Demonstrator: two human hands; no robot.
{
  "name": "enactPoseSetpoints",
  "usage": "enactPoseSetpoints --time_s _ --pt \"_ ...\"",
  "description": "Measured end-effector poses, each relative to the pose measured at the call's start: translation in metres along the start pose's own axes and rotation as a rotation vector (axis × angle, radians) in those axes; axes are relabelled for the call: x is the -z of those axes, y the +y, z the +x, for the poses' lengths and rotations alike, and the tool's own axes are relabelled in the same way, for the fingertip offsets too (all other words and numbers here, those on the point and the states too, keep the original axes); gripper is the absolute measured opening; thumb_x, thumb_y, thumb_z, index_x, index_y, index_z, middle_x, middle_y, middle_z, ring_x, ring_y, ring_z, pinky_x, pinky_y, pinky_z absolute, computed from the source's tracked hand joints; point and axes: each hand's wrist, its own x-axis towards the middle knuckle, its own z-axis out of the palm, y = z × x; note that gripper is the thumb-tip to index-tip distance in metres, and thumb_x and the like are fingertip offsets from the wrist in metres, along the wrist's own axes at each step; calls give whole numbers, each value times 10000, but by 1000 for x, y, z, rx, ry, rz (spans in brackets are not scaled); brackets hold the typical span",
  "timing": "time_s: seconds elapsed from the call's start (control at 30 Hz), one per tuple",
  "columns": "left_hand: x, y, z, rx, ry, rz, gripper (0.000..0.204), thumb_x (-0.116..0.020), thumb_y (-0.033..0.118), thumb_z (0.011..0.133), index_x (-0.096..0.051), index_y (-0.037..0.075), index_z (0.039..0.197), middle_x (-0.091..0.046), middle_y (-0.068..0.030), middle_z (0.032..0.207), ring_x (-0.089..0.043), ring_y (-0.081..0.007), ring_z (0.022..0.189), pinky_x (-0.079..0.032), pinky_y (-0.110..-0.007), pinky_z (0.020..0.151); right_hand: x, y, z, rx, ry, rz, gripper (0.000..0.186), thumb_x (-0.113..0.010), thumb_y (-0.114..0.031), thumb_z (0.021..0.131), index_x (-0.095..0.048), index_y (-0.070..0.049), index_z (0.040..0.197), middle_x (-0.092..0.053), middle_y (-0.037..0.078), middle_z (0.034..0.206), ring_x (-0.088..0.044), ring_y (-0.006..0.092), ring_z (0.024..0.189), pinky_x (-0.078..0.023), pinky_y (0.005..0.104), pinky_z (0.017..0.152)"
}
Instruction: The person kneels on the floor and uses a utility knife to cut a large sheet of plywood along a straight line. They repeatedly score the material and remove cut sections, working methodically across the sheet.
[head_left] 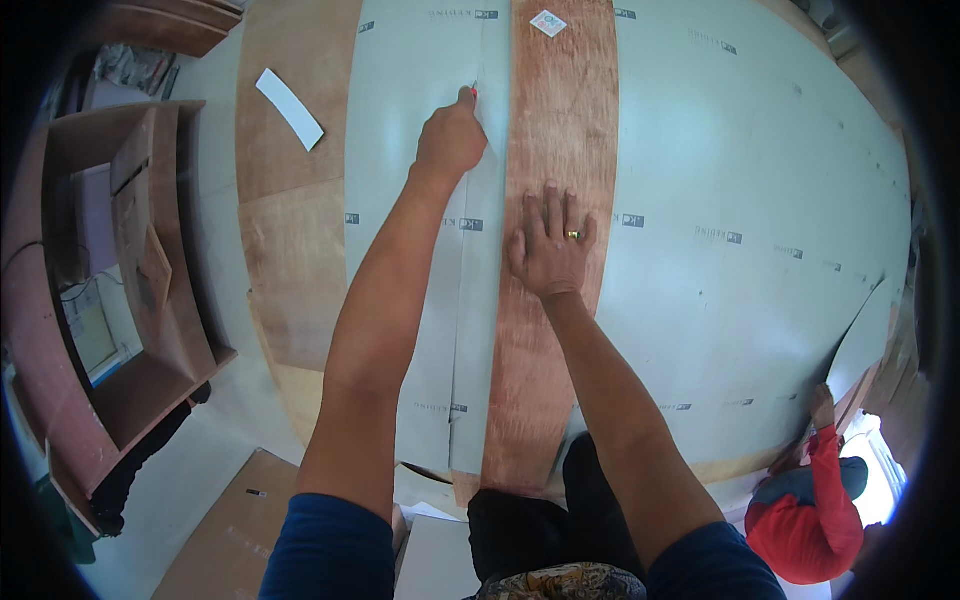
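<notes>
My left hand (452, 140) is closed around a small red utility knife (474, 93), most of it hidden in the fist. Its thin tip meets the pale grey-green sheet (400, 130). A long slit (453, 370) runs down that sheet from near the knife toward me. Beside it lies a long reddish-brown wooden board (562, 110), with a small white label (548, 23) near its far end. My right hand (553, 248) rests flat on the board, fingers spread, a ring on one finger.
The pale sheet (740, 300) continues right of the board. At its right edge a person in red (810, 520) holds a lifted corner (862, 340). A white strip (290, 108) lies on bare plywood (290, 230) at left. A wooden cabinet frame (185, 290) stands at far left.
</notes>
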Motion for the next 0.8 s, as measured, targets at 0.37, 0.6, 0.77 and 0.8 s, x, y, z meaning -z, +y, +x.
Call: enactPoseSetpoints --time_s 0.37,0.6,0.77,0.8 --pt "-24 -2 -39 45 39 -38 515 -572 70 980 -471 -55 1469 -727 -327 981 -736 -480 890 -589 -559 805 -1 6 3 -7 14 61 649 -561 -405 963 -525 -208 1581 -306 97 1752 -237 346 1613 -164 727 1211" --pt "-35 6 -56 107 46 -1 575 -578 39 960 -443 -38 1514 -732 -325 930 -737 -493 862 -596 -567 796 -4 7 0 -10 19 28 649 -562 -420 961 -526 -224 1579 -317 91 1745 -246 340 1605 -177 717 1212" --pt "-5 7 -47 72 -83 80 607 -574 28 947 -438 -17 1536 -735 -340 977 -747 -487 937 -599 -563 841 -3 6 -1 -9 -9 27 650 -536 -436 976 -509 -237 1595 -328 91 1742 -252 343 1607 -157 700 1221" --pt "-4 8 -51 83 -86 84 604 -573 33 949 -440 -15 1536 -736 -335 974 -746 -486 938 -598 -562 845 -2 6 0 -6 -14 21 649 -529 -442 980 -508 -241 1596 -334 95 1740 -254 347 1609 -146 691 1225"
